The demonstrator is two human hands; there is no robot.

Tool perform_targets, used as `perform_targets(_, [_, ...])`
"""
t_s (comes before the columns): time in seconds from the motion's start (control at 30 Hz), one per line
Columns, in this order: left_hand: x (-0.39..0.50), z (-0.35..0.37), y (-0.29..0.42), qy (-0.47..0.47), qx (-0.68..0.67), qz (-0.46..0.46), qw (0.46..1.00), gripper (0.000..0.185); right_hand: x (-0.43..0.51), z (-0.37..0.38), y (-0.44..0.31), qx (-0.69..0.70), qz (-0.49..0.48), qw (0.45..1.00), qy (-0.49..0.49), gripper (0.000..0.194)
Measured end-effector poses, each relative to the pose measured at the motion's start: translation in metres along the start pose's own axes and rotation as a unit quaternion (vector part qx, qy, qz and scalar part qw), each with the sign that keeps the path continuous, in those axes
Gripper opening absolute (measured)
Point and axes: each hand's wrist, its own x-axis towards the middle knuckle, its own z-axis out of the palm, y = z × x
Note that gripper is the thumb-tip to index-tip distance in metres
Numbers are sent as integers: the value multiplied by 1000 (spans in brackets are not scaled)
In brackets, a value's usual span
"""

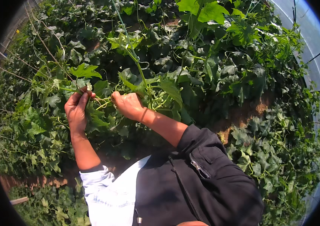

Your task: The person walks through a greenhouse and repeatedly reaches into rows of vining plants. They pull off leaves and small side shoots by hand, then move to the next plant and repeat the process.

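Observation:
A green vine stem (71,90) is pinched between the thumb and fingers of my left hand (76,108). My right hand (127,104), closed in a loose fist, grips thin tendrils (103,100) that stretch between both hands. Just beyond my right wrist a thicker vine stem (141,72) climbs, tilted to the left, along a green training string (123,25). Pale young leaves (124,42) top that stem. Broad lobed leaves (171,91) hang beside my right wrist, and another lobed leaf (84,70) spreads above my left hand. My right fingertips are hidden from view.
Dense leafy vines (92,31) surround me on all sides. Several dry strings (45,42) slant down at the left. Bare brown soil (244,113) shows between rows at the right. Translucent plastic sheeting (318,67) curves along the right edge.

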Motion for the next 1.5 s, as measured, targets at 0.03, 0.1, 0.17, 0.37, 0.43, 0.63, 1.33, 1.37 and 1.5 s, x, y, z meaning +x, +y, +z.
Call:
perform_targets(0.03, [-1,11,3,21,7,13,1000,34,-9,-2,-3,58,-8,998,38,23])
perform_targets(0.1, [-5,36,13,69,24,39,997,46,-24,-65,-39,134,81,979,-127,55])
perform_targets(0.17, [-11,38,14,122,146,97,977,62,-47,-110,-27,197,-51,971,-122,53])
perform_targets(0.37, [-44,145,51,208,166,256,929,35,-68,-241,100,437,156,864,193,21])
perform_targets(0.43, [-29,206,64,90,275,327,899,26,-43,-249,147,369,190,884,216,27])
perform_targets(0.63, [67,328,59,138,315,143,928,40,15,-257,161,271,209,939,0,28])
perform_targets(1.33, [119,382,24,189,221,170,941,23,-168,-256,207,374,183,902,-115,46])
perform_targets(1.37, [119,375,19,199,227,193,934,23,-162,-252,206,370,205,902,-89,61])
perform_targets(1.5, [97,376,-25,149,293,133,935,20,-155,-219,232,217,175,947,-159,79])
